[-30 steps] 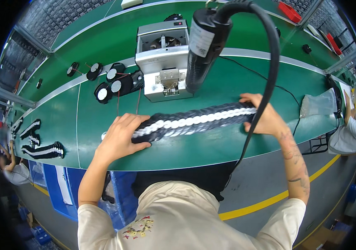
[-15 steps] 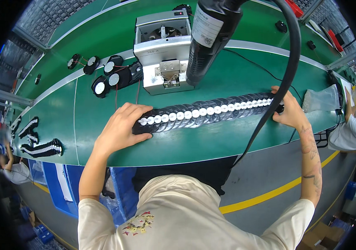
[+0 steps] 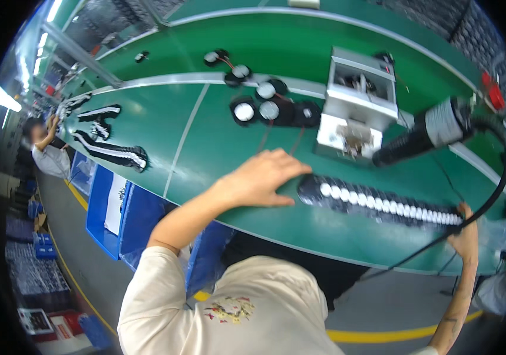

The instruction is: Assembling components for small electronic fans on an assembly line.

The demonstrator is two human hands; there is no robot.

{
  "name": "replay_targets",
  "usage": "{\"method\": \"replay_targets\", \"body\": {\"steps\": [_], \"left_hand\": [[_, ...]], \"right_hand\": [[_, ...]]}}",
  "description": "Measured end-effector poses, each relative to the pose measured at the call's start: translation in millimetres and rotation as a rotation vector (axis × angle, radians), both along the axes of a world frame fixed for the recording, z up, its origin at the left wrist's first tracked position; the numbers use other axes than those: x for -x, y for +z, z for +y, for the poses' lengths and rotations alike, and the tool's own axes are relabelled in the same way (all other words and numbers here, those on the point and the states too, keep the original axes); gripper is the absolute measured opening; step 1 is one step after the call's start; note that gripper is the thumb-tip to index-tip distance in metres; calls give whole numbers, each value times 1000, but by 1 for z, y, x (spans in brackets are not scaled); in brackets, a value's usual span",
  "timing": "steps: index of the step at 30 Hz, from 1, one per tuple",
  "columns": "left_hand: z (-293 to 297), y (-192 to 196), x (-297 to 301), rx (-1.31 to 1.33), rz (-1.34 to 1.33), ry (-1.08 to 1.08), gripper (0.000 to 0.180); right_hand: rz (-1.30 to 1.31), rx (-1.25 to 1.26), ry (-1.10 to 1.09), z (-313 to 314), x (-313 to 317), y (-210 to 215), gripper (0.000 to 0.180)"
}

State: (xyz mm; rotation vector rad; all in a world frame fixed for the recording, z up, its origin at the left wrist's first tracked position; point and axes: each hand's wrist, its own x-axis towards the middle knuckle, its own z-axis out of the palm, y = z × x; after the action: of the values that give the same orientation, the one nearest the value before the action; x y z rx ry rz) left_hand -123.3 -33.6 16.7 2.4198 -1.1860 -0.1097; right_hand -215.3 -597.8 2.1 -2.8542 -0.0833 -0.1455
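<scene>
A long row of overlapping black round parts with white discs [image 3: 377,204] lies on the green bench, slanting from the middle toward the right. My left hand [image 3: 266,179] is just off the row's left end, thumb and fingers spread, with nothing in it. At the other end, my right hand [image 3: 464,238] grips the row's tip between thumb and fingers; a thick black cable passes in front and hides part of it.
Behind the row stand a metal machine [image 3: 356,109] and a black cylindrical tool [image 3: 421,135] on a cable. Loose wired round parts [image 3: 269,110] lie left of the machine. More stacked rows [image 3: 111,152] lie farther left. Blue bins [image 3: 106,219] stand below the bench edge; people work at both sides.
The view has swung toward the left, so the bench things appear farther right. My left hand has let go of the row's left end and opened away from it; my right hand stays at its end.
</scene>
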Motion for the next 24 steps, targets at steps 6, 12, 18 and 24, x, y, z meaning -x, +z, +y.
{"method": "replay_targets", "body": {"steps": [6, 12, 18, 24], "left_hand": [[31, 25, -14, 289, -159, 134, 35], [123, 15, -167, 366, -271, 696, 28], [133, -34, -241, 151, -231, 285, 29], [88, -18, -193, -3, -201, 428, 30]], "right_hand": [[11, 123, 14, 15, 5, 21, 82], [-279, -153, -111, 92, 20, 83, 76], [-606, -142, 117, 134, 109, 80, 89], [-470, -504, 389, 270, 114, 85, 91]]}}
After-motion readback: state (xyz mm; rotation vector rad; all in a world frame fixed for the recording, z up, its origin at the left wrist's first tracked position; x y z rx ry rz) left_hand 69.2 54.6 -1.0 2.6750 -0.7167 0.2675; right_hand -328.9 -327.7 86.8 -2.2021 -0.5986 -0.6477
